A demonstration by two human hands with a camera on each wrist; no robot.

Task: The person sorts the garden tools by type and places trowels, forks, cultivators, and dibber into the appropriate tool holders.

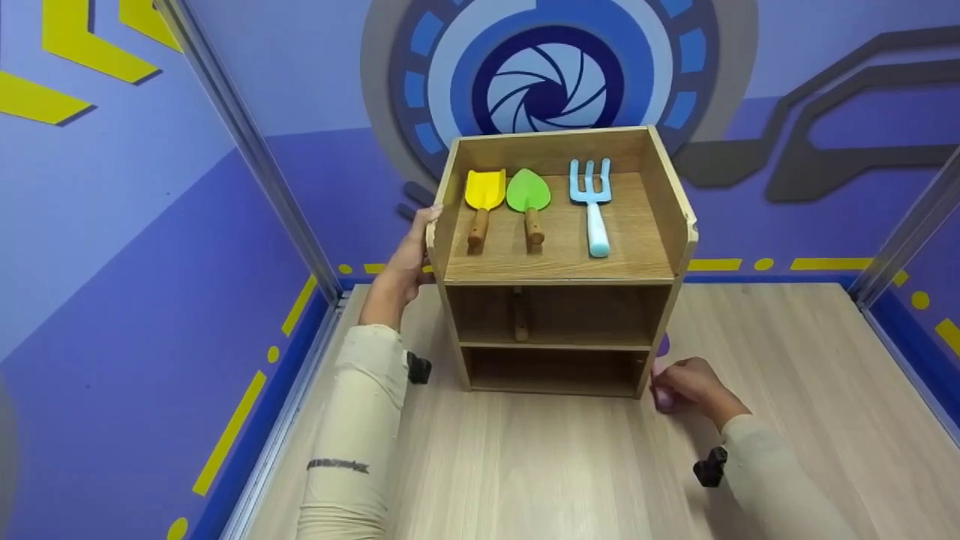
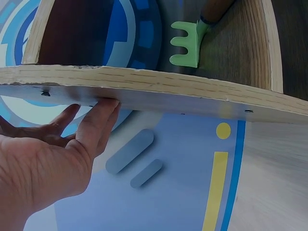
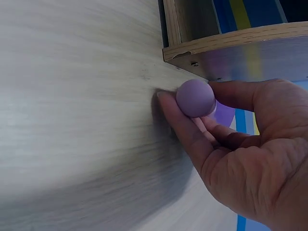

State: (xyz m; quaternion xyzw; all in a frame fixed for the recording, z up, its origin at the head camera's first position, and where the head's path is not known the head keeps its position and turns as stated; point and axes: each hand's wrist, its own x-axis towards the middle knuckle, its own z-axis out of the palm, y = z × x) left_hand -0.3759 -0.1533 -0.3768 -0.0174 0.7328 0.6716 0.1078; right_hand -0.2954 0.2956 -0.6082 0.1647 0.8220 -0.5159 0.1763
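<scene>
My left hand (image 1: pixel 405 259) rests against the outer left side of a small wooden shelf (image 1: pixel 559 282). In the left wrist view, its fingertips touch the side panel (image 2: pixel 163 98). To the right of the shelf's base, my right hand (image 1: pixel 694 381) pinches a toy garden tool (image 3: pixel 195 98) by its lilac handle, low over the table. Its purple head (image 1: pixel 664 344) is mostly hidden behind the shelf's side. On the top shelf lie a yellow shovel (image 1: pixel 486 189), a green trowel (image 1: pixel 529 191) and a light blue fork (image 1: pixel 595 217).
A green rake (image 2: pixel 190 45) with a brown handle is in the middle compartment. The shelf stands on a pale wood-grain table (image 1: pixel 540 465), close to the printed back wall (image 1: pixel 315 180). A metal post (image 1: pixel 247 135) rises at the left corner.
</scene>
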